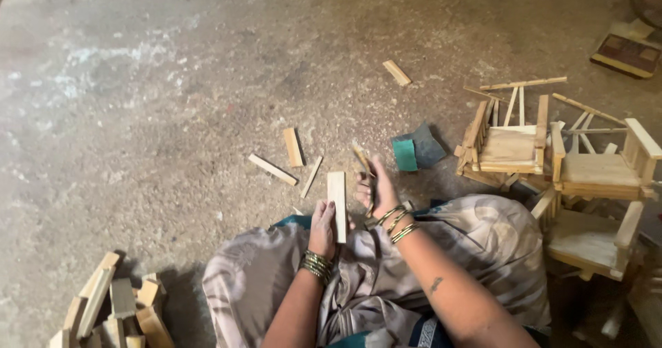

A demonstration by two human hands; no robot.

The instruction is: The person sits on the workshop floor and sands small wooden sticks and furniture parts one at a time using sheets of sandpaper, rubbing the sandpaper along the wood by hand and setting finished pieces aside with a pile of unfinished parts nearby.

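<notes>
Left hand grasps an upright slat; right hand, at its 2 o'clock, clenches a stick

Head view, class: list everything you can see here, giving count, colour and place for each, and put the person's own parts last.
Wood strip: one, pale, upright in the left hand.
Loose strips: about five, pale, on the floor ahead of the hands.
Sandpaper: folded piece, green and grey, floor right of the hands.
Small chairs: about three, pale wood, stacked at right.
Offcut pile: many pieces, pale, lower left.
Flat block: one, dark red with yellow edge, upper right.
Floor: grey concrete, dusty.
Bangles: green and gold, both wrists.
Left hand: grip shut on the strip.
Right hand: grip on a thin dark tool.
</notes>
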